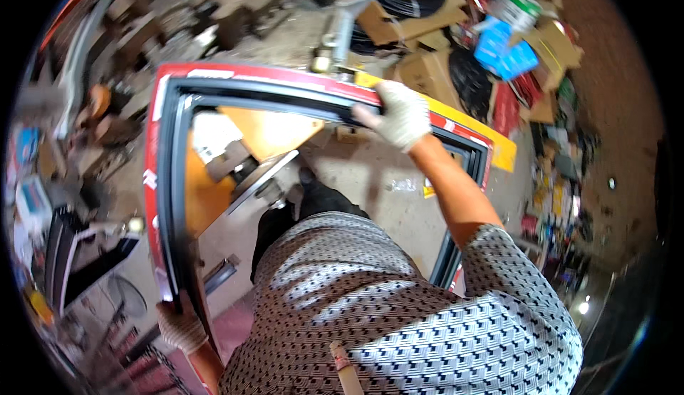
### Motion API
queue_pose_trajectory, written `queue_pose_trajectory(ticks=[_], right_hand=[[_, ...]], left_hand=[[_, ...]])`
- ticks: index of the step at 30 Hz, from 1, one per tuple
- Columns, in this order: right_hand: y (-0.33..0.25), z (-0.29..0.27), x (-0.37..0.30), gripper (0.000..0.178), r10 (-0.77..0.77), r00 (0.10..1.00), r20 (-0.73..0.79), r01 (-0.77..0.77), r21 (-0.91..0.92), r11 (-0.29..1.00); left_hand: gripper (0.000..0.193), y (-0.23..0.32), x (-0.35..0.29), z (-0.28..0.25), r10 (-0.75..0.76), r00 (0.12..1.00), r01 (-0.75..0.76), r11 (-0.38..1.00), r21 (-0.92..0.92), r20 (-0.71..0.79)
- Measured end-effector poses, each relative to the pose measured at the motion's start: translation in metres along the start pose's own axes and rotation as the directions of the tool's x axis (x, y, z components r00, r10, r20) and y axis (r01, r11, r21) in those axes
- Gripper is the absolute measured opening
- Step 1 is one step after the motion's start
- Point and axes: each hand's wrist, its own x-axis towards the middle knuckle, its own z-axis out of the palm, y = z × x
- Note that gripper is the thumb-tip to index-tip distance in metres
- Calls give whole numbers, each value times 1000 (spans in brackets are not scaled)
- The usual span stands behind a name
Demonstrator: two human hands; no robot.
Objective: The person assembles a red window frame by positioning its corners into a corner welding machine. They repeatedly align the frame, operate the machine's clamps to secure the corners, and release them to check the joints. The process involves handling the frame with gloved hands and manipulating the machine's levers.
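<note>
A large rectangular window frame (165,181), dark grey with red film along its outer edge, is held up in front of my body. My right hand (402,115), in a white knit glove, is closed over the far bar, right of its middle, with the thumb on the inner side. Low on the left bar, my gloved left hand (182,327) grips the frame near its lower end; part of its fingers is hidden. Through the opening show my shirt, dark trousers and the floor.
Orange-brown boards (263,132) and metal pieces lie beyond the opening. A yellow strip (503,154) passes behind the far right corner. Cardboard (425,74), black bundles and a blue package (499,49) pile up at the far right. Clutter lines the left, including a dark frame (100,274).
</note>
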Motion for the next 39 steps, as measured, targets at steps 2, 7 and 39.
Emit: queue_pose_trajectory(ticks=[2, 7, 39], right_hand=[[2, -3, -6, 58, -37, 999, -14, 37, 33, 999], [2, 2, -5, 58, -30, 999, -44, 31, 14, 999], [-1, -5, 6, 62, 88, 990, 114, -102, 122, 987]], left_hand=[[59, 5, 1, -9, 49, 998, -49, 999, -13, 37], [83, 16, 13, -10, -29, 999, 24, 993, 115, 44], [67, 58, 10, -20, 5, 996, 3, 995, 103, -84]])
